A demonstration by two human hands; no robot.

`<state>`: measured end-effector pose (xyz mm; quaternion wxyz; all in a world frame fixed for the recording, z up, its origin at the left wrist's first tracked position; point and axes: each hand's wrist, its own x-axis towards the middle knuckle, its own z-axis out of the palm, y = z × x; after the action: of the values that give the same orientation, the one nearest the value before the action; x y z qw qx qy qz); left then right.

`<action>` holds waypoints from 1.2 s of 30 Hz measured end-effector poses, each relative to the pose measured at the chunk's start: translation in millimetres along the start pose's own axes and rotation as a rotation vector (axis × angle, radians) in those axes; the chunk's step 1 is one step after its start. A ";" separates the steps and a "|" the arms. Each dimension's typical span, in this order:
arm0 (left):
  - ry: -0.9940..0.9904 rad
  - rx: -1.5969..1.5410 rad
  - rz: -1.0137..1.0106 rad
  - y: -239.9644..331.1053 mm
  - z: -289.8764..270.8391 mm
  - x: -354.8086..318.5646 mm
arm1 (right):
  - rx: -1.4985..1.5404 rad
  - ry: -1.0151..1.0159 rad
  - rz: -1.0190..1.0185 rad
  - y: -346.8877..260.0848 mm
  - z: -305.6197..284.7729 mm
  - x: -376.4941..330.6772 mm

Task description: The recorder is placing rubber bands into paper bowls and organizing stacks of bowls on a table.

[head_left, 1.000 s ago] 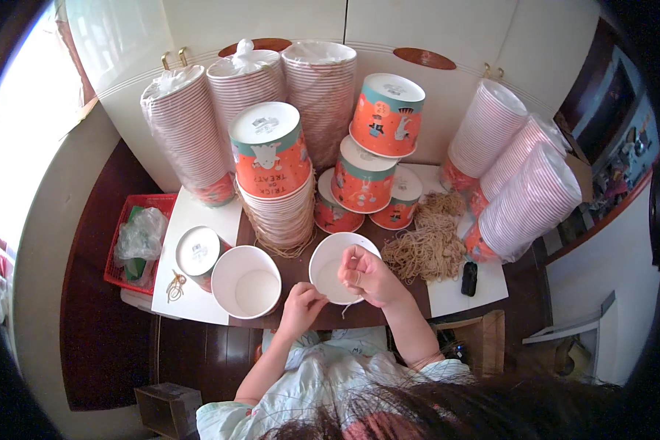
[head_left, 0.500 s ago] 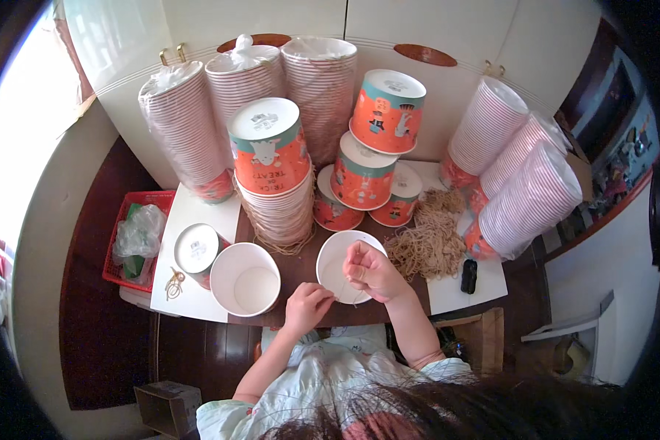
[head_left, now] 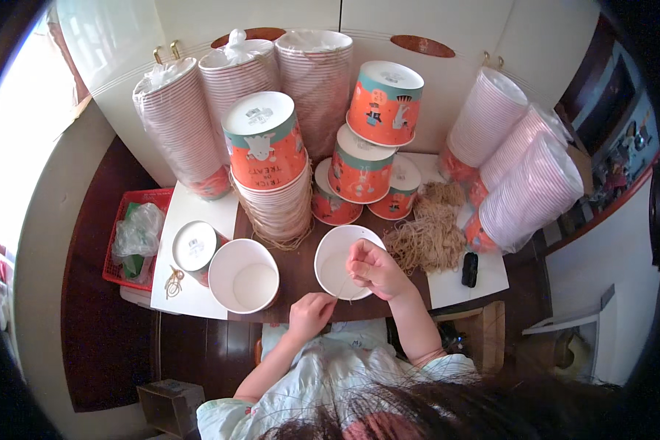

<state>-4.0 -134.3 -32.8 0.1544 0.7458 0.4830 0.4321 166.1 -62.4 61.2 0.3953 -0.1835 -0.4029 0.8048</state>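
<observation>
A thin string [head_left: 344, 287] runs between my two hands, over the near rim of a white-lined paper bucket [head_left: 332, 265]. My left hand [head_left: 310, 315] pinches one part of it just in front of that bucket. Above the bucket's right side, my right hand [head_left: 375, 270] is closed, with the string coming out below its fingers. Some of the fingertips are hidden. A second open bucket [head_left: 246, 277] stands to the left, mouth up. Beside it an upside-down bucket [head_left: 195, 246] shows its white base. To the right lies a heap of tan twine [head_left: 434, 235].
An orange-and-teal nested stack [head_left: 266, 147] with twine draped round it and a pyramid of upturned buckets [head_left: 361, 169] stand behind. Plastic-wrapped stacks [head_left: 314, 95] line the back and right. A black object [head_left: 470, 270] lies at right; a red basket [head_left: 117, 249] sits left.
The view has shifted slightly. My left hand has moved a little to the right. Both hands still hold the string close to the bucket.
</observation>
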 end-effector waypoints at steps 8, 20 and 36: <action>0.068 -0.270 -0.285 2.3 8.4 -16.4 | -1.409 0.176 0.360 -2.2 0.4 -17.2; 0.064 -0.660 -0.546 -1.3 21.8 -26.0 | -1.662 0.048 -0.248 56.8 -12.0 -33.2; 0.004 -0.396 -0.469 6.1 18.6 -19.0 | -1.314 0.091 -0.265 60.7 -22.4 -25.4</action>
<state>11.3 -150.0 -49.0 0.3912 0.5687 0.5487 0.4717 165.9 -93.0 -1.1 0.3135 -0.3687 -0.8111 0.3286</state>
